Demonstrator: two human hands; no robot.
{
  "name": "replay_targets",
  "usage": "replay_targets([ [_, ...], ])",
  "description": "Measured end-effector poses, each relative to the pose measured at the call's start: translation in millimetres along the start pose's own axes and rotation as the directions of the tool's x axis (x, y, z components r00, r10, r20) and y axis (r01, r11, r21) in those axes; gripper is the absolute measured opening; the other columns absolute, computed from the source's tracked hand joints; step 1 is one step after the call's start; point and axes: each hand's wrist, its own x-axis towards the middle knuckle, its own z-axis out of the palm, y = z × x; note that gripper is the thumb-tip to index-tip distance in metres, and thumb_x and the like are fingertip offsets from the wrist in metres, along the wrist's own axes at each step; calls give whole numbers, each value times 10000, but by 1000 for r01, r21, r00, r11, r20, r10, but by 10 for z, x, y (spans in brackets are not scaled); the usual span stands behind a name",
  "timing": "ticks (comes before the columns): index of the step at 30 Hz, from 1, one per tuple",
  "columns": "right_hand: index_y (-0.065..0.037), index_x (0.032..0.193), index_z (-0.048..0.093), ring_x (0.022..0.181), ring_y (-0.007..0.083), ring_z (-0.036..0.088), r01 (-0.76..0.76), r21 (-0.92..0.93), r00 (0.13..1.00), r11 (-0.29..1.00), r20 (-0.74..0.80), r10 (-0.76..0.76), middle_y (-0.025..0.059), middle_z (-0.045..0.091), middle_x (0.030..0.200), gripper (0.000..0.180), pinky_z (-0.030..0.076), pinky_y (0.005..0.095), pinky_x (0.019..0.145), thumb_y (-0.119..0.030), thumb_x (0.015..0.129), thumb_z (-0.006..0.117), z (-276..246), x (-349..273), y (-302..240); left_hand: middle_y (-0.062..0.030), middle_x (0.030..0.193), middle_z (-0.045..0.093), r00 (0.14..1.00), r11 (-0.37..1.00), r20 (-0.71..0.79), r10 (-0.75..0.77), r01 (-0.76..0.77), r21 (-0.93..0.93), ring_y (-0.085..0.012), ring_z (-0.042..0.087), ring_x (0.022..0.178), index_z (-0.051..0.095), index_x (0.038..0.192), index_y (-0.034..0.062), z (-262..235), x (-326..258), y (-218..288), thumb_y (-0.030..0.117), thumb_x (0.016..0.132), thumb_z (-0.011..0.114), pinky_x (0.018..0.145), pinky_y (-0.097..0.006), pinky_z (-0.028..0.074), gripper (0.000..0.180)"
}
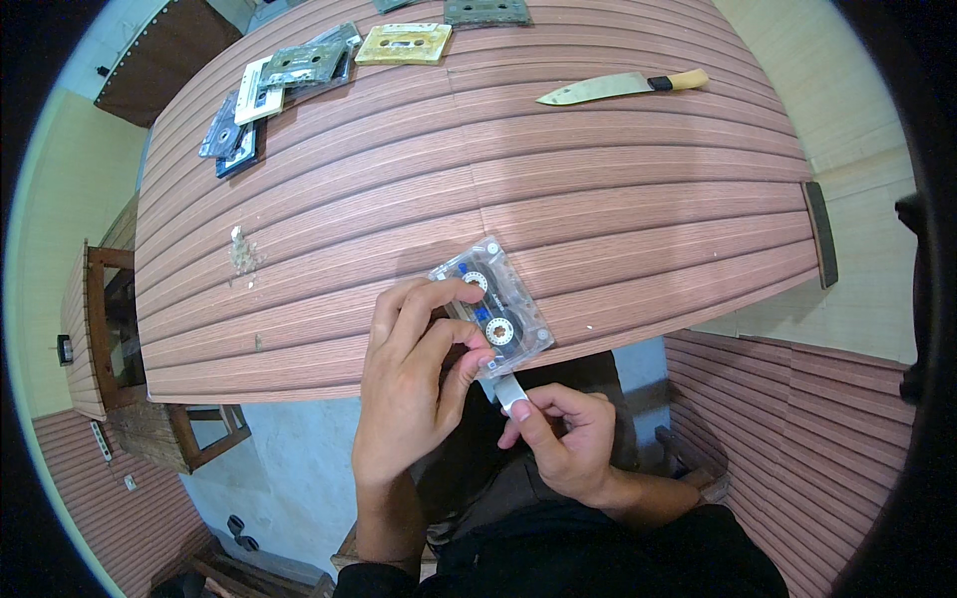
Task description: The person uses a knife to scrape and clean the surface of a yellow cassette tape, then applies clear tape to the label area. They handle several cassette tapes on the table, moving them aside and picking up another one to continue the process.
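A clear cassette tape with two white reels and dark tape inside lies at the table's near edge. My left hand curls over its left side, fingertips on the shell. The left thumb and a finger come together at the near corner. Below that corner, my right hand grips a flat, silvery-white strip-like tool between thumb and fingers. The tool's far end meets the cassette's near edge; whether it goes into the shell is hidden by the left thumb.
Several cassettes lie piled at the far left, beside a yellowish cassette. A knife with a pale handle rests at the far right. Small clear fragments are scattered on the left of the wood-patterned table.
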Motion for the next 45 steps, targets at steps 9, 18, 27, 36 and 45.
replay_targets([
  [9,12,1006,819,653,82,761,52,-20,999,998,-10,-52,67,835,771,221,516,257,578,-176,1118,785,4,8,51,-82,1435,734,1000,999,-11,26,-25,25,-394,616,1371,743,995,52,-4,4,-2,109,907,909,1127,-512,524,196],
  [18,67,1061,796,724,132,795,13,-68,998,998,57,-9,128,839,822,240,603,272,664,-134,1163,716,-63,-2,34,-115,1373,771,996,997,-71,49,-53,-54,-391,655,1294,681,978,66,15,33,-31,61,857,918,1084,-488,537,266],
  [27,66,1059,799,709,119,777,26,-61,999,998,48,-23,123,840,823,243,587,262,660,-137,1164,715,-34,-10,53,-117,1250,822,994,994,-109,-18,6,-108,-362,686,1186,658,1001,76,17,74,-11,60,860,938,999,-470,550,314],
  [36,49,1052,804,706,101,769,28,-25,999,999,29,-28,110,847,828,247,569,260,648,-163,1156,731,-28,-10,90,-88,1223,841,992,988,-122,-42,23,-153,-334,706,1204,752,1061,88,18,81,-33,161,802,1025,1008,-450,560,383],
  [45,22,1026,806,719,81,781,18,-8,1000,1000,8,-18,89,859,835,254,584,264,649,-196,1146,753,-25,-10,155,-90,1191,852,982,995,-184,-41,24,-92,-330,722,1180,766,974,68,114,80,-3,143,821,1009,980,-450,579,297],
])
